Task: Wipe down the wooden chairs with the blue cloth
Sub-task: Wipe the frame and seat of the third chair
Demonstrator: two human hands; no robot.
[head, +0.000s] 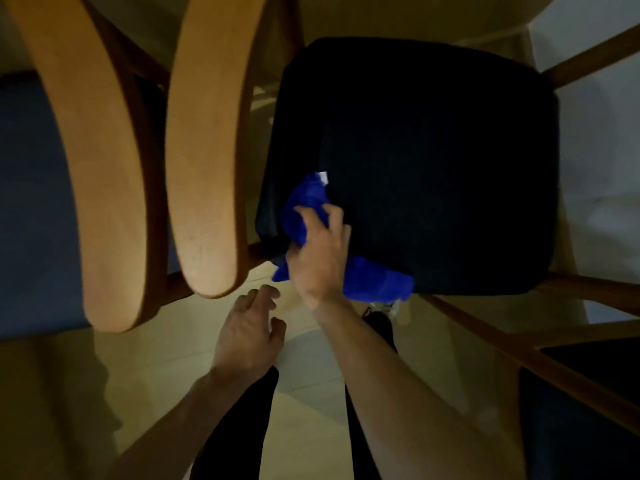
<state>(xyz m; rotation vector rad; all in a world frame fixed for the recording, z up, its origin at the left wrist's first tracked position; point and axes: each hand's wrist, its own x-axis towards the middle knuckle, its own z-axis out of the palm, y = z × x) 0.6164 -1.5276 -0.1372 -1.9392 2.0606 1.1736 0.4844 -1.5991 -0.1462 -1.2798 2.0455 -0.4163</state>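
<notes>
A: Where's the blue cloth [304, 216] at this moment?

B: Just left of the frame's centre, bunched up at the near left corner of a dark seat cushion [433, 161]. Part of it lies on the cushion, part spills over the front edge, and a lobe sticks out lower right of the wrist. There's a small white tag at its upper tip.

A: Which hand has it?

B: The right hand [322, 258]. Its fingers curl over the wad, thumb tucked along the left side, pressing it against the cushion's corner.

A: And the other one?

B: The left hand [247, 334] sits lower, centre-left of the frame, holding nothing. The fingers are loosely spread and bent, hovering over the pale floor [156, 368], just below the rounded end of a wooden backrest rail [207, 161]. The two hands are near each other but not touching.

A: What else is around?

B: A second curved wooden rail [93, 161] at upper left, with a bluish seat [31, 202] at the left edge. Brown wooden frame bars [502, 337] run to the lower right, where another dark seat [588, 410] shows. Between the forearms are dark trouser legs [235, 427]. The picture is dim and smeared, so I can't say for sure whether the cloth reaches the wood under the cushion
</notes>
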